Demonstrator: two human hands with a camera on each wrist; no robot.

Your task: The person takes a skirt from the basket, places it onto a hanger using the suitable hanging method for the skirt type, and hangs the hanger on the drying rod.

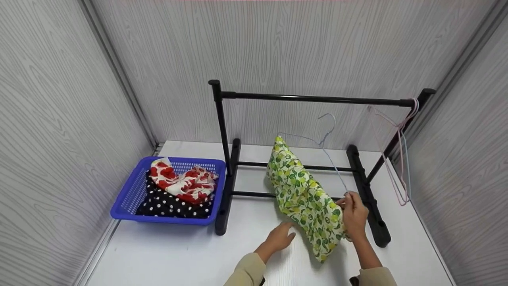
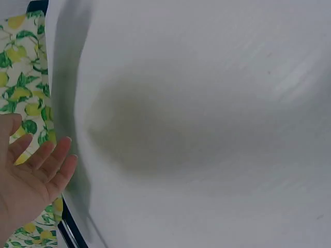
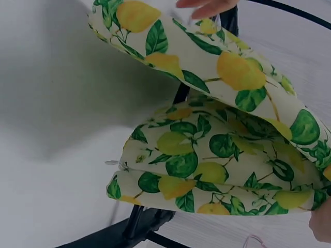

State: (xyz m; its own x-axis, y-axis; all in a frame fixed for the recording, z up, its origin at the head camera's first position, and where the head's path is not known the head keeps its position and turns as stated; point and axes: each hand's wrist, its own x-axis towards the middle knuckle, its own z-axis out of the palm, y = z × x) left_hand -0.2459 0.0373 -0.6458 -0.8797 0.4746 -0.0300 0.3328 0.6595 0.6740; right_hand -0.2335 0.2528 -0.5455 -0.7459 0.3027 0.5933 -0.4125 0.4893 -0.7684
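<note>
Cloth (image 1: 305, 190) printed with lemons droops from a hanger (image 1: 323, 141) in front of the rack (image 1: 317, 99) in the head view; my right hand (image 1: 355, 214) pinches the hanger's end. In the left wrist view, my left hand (image 2: 31, 188) spreads loosely beside the cloth. In the right wrist view, the cloth gapes before the rack; slackening my pinch could let it slide off.

your bare left hand (image 1: 279, 237) with slim fingers (image 2: 56, 159), your plain beige left sleeve (image 1: 248, 270) starting behind them past the wrist, your bare right hand (image 1: 354, 214), a matching right sleeve (image 1: 378, 277) well behind its fingers, a small dark patch (image 1: 354, 281) at its inner edge
</note>
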